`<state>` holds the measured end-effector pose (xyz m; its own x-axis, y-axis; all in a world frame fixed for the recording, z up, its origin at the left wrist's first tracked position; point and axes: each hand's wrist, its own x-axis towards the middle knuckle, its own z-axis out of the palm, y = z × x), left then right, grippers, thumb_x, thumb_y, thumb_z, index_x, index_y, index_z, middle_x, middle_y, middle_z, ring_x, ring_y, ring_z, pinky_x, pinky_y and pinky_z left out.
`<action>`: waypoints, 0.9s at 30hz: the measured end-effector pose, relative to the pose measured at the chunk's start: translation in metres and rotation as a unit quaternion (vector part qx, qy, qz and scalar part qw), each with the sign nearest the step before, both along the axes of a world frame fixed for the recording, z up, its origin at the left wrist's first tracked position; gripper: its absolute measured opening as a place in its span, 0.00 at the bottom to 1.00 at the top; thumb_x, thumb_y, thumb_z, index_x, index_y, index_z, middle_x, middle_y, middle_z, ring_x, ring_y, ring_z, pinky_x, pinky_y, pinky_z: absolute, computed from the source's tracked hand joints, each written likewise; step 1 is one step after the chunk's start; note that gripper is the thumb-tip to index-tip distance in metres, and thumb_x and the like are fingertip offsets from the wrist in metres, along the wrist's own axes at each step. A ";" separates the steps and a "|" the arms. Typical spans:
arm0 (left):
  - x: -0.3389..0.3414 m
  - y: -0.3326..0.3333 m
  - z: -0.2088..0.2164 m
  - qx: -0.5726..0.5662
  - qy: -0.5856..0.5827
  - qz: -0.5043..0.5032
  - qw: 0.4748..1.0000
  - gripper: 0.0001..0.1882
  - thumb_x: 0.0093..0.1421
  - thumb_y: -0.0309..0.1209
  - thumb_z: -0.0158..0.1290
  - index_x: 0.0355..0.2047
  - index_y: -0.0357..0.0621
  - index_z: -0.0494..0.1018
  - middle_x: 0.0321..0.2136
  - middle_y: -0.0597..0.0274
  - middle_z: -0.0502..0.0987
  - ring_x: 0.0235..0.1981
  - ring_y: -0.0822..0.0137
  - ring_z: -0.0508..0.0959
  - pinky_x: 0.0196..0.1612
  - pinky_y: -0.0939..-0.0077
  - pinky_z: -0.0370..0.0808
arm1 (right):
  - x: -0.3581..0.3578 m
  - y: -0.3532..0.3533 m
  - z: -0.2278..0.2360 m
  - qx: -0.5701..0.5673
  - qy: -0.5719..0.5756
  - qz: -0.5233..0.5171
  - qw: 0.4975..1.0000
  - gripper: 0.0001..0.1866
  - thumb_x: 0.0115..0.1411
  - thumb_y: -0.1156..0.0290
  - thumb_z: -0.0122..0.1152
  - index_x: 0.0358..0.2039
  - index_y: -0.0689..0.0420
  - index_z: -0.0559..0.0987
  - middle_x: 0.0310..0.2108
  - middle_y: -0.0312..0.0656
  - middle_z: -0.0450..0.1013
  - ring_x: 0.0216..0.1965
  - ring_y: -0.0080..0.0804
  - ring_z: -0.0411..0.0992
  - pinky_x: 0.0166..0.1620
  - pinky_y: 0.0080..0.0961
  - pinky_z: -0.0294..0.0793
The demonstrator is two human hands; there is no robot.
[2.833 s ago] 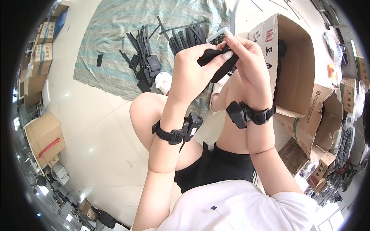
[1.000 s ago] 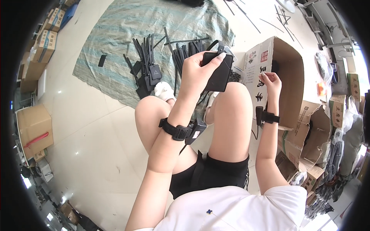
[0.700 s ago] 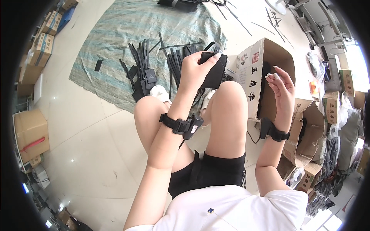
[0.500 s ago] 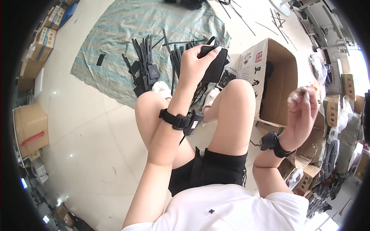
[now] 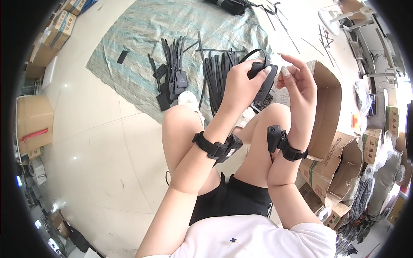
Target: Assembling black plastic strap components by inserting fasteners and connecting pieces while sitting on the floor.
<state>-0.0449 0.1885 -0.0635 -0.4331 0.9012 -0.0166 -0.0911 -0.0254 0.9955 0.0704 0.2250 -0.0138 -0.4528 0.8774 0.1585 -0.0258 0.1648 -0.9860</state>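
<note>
Returning from farther out toward four o'clock, the bare right hand (image 5: 301,86) is now hovering just beside the flat black rectangular tag (image 5: 269,84), at its three o'clock, fingers half curled, though whether they are pinching anything small I cannot tell. The bare left hand (image 5: 241,84) is gripping that tag, thumb pressing its face below the thin black looped strap (image 5: 267,59), while long narrow black straps (image 5: 215,79) are lying at nine o'clock on the green-striped woven sheet (image 5: 129,34). Apparently, the work is going from one-handed holding to two-handed handling.
</note>
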 end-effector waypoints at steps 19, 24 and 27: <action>0.012 0.002 -0.002 0.126 0.218 0.031 0.967 0.10 0.48 0.20 0.51 0.33 0.35 0.74 0.27 0.49 0.76 0.27 0.53 0.76 0.30 0.70 0.74 | 0.004 0.016 -0.032 0.108 -0.061 -0.057 0.991 0.20 0.61 0.77 0.45 0.54 0.60 0.62 0.24 0.30 0.64 0.23 0.13 0.59 0.26 0.09 0.58; 0.009 -0.004 -0.006 0.109 0.274 0.038 0.955 0.08 0.48 0.21 0.50 0.31 0.36 0.74 0.23 0.52 0.75 0.24 0.54 0.75 0.27 0.68 0.73 | 0.000 0.013 -0.043 0.198 -0.135 -0.063 0.969 0.22 0.59 0.80 0.46 0.55 0.57 0.63 0.22 0.30 0.63 0.23 0.14 0.59 0.27 0.11 0.59; 0.010 -0.006 -0.007 0.089 0.322 0.023 0.942 0.07 0.49 0.22 0.50 0.30 0.37 0.74 0.22 0.54 0.74 0.23 0.55 0.75 0.25 0.68 0.72 | 0.003 0.012 -0.039 0.200 -0.205 -0.083 0.955 0.21 0.58 0.81 0.45 0.53 0.54 0.67 0.20 0.29 0.61 0.21 0.14 0.57 0.26 0.11 0.59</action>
